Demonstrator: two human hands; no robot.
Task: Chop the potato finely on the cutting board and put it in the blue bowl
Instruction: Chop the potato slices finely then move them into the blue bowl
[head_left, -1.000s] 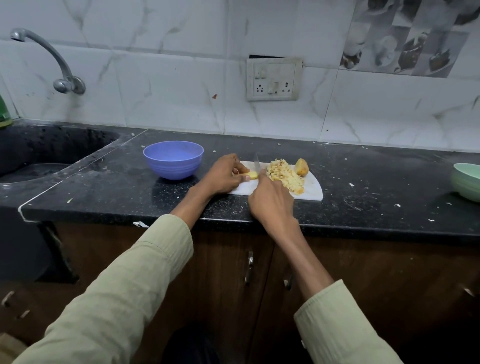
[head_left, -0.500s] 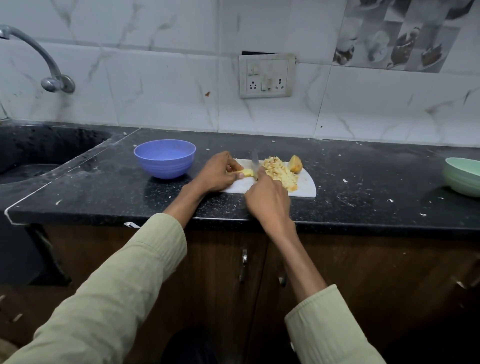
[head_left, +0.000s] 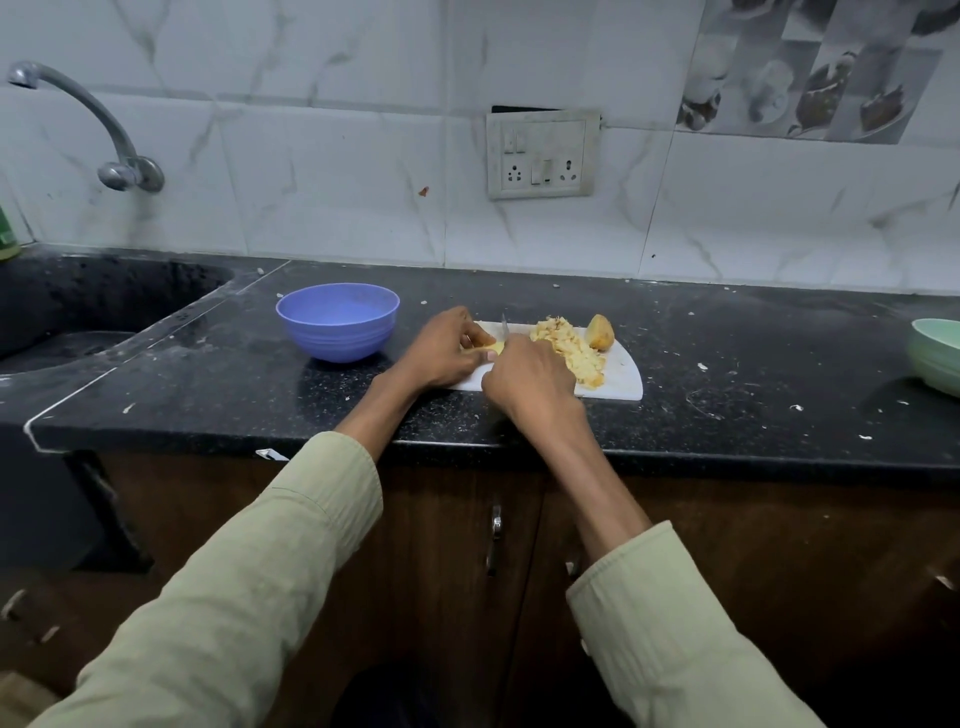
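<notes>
Your two arms reach out from the bottom of the view, both in pale green sleeves pushed back from the wrists; they come together over the white cutting board (head_left: 621, 382) on the black counter (head_left: 727, 415). Your left hand (head_left: 441, 353) lies low on the left end of the board, knuckles up; its fingers curl in and pinch a small yellow potato piece (head_left: 492, 347) to hold it down. Your right hand (head_left: 530, 387) sits just beside it, nearer to you, with the back of the hand up; its fingers are wrapped round the handle of a knife (head_left: 503, 328), but the handle is hidden under the hand; only a thin bit of blade pokes out past your fingers, pointing away from you, right by the potato piece.

To the right of your hands, a pile of chopped potato (head_left: 569, 349) lies on the board; a bigger uncut potato chunk (head_left: 600, 332) with brown skin sits at the far right end, touching the pile.

The blue bowl (head_left: 337, 322) stands on the counter to the left of the board, near your left hand but not touching it; a green bowl (head_left: 937, 358) sits far off at the right edge; a black sink (head_left: 93, 306) and a tap (head_left: 98, 130) are on the left.
</notes>
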